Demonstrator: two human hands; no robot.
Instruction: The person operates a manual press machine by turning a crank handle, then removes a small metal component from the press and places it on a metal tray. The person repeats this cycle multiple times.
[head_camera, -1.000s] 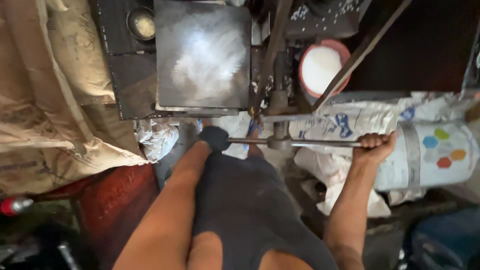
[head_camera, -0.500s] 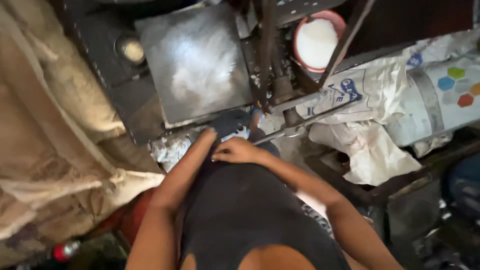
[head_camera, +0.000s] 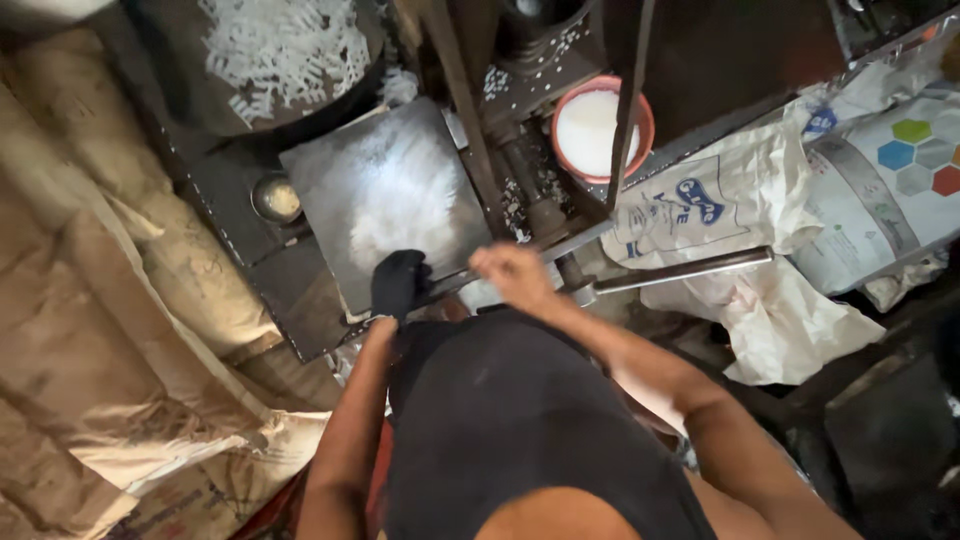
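My left hand (head_camera: 398, 283), in a black glove, is closed at the front edge of a flat steel plate (head_camera: 330, 170) dusted with white powder. It sits at the left end of a metal bar (head_camera: 575, 238) on the machine. My bare right hand (head_camera: 512, 272) grips the same bar just right of the glove. A round steel handle (head_camera: 690, 268) sticks out to the right, untouched. My dark-clothed torso hides what lies below the hands.
A red bowl of white powder (head_camera: 600, 125) stands behind the machine frame. A dark pan of white pieces (head_camera: 280, 50) and a small metal cup (head_camera: 275, 198) lie at back left. Printed sacks (head_camera: 890, 170) are piled right, brown sacks (head_camera: 90, 300) left.
My right hand left the far right end of the handle and came in beside the gloved left hand. The view shifted back towards the pan.
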